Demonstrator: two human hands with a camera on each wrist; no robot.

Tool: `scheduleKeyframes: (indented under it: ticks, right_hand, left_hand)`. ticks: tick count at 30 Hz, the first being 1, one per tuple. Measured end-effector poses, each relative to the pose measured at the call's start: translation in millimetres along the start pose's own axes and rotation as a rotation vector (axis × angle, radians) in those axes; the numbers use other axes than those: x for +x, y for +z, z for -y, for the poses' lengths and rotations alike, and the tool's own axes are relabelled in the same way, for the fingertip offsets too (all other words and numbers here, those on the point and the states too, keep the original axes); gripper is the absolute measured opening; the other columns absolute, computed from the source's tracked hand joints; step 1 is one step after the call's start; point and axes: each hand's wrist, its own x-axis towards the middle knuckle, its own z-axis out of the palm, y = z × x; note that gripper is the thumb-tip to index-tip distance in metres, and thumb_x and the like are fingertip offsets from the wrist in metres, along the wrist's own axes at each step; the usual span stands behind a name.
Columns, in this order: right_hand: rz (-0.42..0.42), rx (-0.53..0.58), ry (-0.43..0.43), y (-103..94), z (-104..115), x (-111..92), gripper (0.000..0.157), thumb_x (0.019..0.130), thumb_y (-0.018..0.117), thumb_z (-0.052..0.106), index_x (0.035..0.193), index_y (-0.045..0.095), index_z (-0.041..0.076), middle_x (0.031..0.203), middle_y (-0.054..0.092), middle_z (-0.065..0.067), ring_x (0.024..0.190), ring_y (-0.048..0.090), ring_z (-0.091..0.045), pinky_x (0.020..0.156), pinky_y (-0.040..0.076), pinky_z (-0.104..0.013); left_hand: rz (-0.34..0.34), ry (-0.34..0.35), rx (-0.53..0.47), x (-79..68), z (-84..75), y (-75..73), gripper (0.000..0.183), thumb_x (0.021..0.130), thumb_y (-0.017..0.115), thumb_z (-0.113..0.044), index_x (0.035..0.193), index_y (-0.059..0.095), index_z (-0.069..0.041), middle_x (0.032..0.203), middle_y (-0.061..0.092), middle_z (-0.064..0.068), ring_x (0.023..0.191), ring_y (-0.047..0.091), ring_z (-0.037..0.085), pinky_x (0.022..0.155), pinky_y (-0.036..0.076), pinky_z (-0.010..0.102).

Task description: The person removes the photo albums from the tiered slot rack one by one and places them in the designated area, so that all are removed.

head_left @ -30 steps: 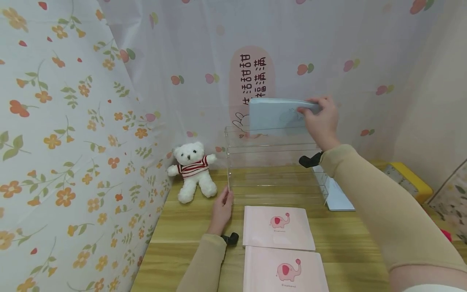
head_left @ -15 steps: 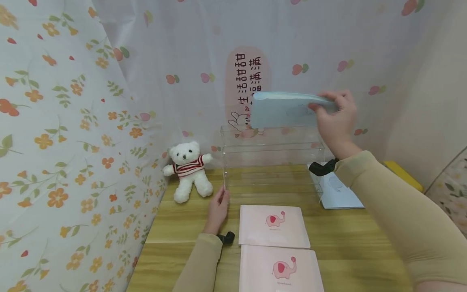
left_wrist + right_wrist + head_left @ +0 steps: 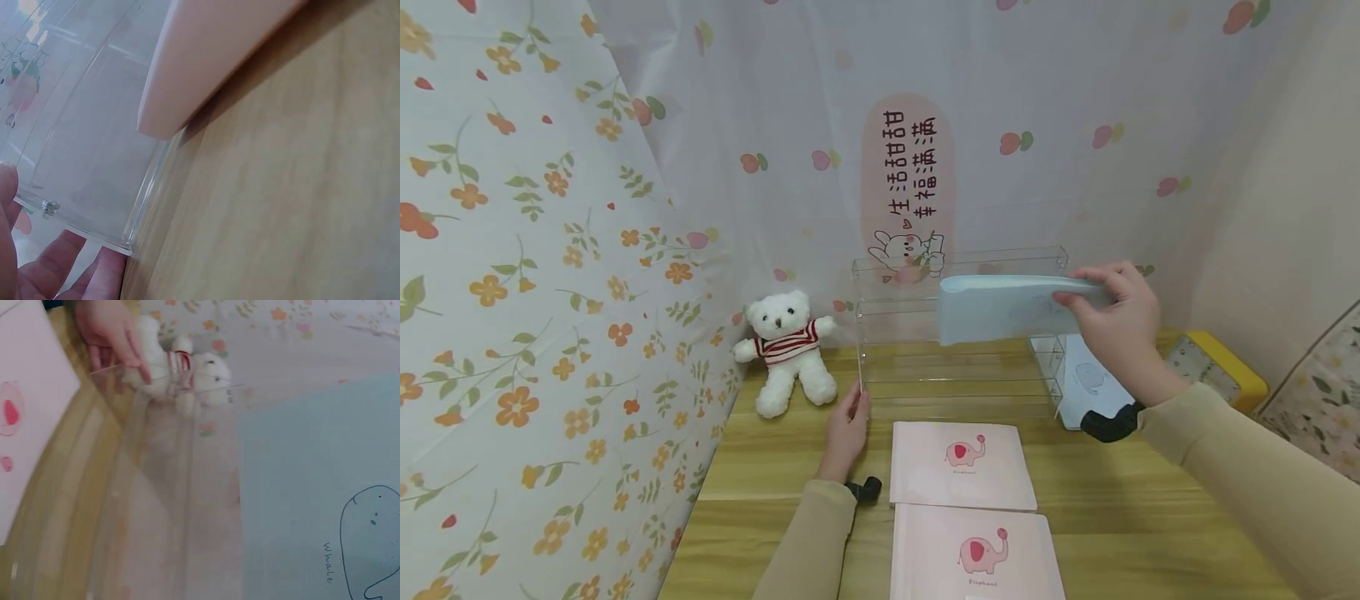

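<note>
My right hand [image 3: 1116, 321] pinches a light blue notebook [image 3: 1000, 312] by its right end, thumb on the near cover. The notebook is held up with its pale page edges on top, overlapping a clear acrylic rack [image 3: 860, 358] in the head view. On its cover, the right wrist view shows a whale drawing [image 3: 375, 544] and the word "Whale". My left hand [image 3: 847, 425] grips the rack's left side panel near the table; the left wrist view shows fingers [image 3: 56, 259] at the panel's outer edge. Two pink elephant notebooks [image 3: 962, 475] lie in front of the rack.
A white teddy bear [image 3: 786, 354] in a striped shirt sits left of the rack. Another light blue notebook [image 3: 1086, 375] lies at the rack's right end. Behind it stands a yellow clock [image 3: 1232, 367]. Patterned curtains [image 3: 760, 100] hang behind and along the left.
My right hand first lifted the blue notebook slightly, then brought it down and to the right, uncovering the curtain's lettering. My left hand stays at the rack's side.
</note>
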Motion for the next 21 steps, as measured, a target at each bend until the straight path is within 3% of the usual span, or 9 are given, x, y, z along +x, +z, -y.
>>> scheduleKeyframes:
  ticks: [2,8,15,21]
  right_hand:
    - [0.022,-0.019,-0.005,-6.7,-9,-11,0.027,0.089,0.094,0.012,0.112,0.084,0.005,0.100,0.051,0.026,0.095,0.046,0.010,0.077,0.038,-0.012]
    - [0.090,-0.037,0.004,-26.9,-41,-40,0.024,0.090,0.092,0.005,0.112,0.083,0.002,0.101,0.051,0.027,0.094,0.049,0.009,0.072,0.040,-0.004]
    - [0.200,-0.132,0.018,-53.1,-71,-59,0.022,0.092,0.092,0.014,0.111,0.083,0.008,0.101,0.054,0.027,0.090,0.046,0.009,0.068,0.036,-0.016]
    - [0.299,-0.223,-0.003,-68.2,-95,-69,0.022,0.089,0.094,0.020,0.108,0.084,0.014,0.102,0.053,0.033,0.092,0.042,0.020,0.070,0.037,-0.016]
  left_hand:
    - [0.003,0.025,0.002,2.3,6.2,0.5,0.052,0.114,0.061,-0.041,0.158,0.062,-0.014,0.143,0.074,0.019,0.123,0.075,0.035,0.101,0.062,0.049]
    - [-0.022,0.054,0.028,11.1,30.7,6.3,0.060,0.109,0.060,-0.061,0.155,0.066,-0.023,0.137,0.079,0.008,0.114,0.076,0.015,0.088,0.061,0.028]
    - [0.011,0.007,-0.016,0.1,0.0,0.2,0.049,0.115,0.061,-0.034,0.159,0.060,-0.012,0.142,0.075,0.017,0.123,0.075,0.034,0.099,0.061,0.043]
    - [0.014,0.003,-0.020,-1.5,-2.0,-1.1,0.049,0.115,0.061,-0.033,0.159,0.060,-0.013,0.146,0.074,0.016,0.126,0.074,0.034,0.104,0.059,0.048]
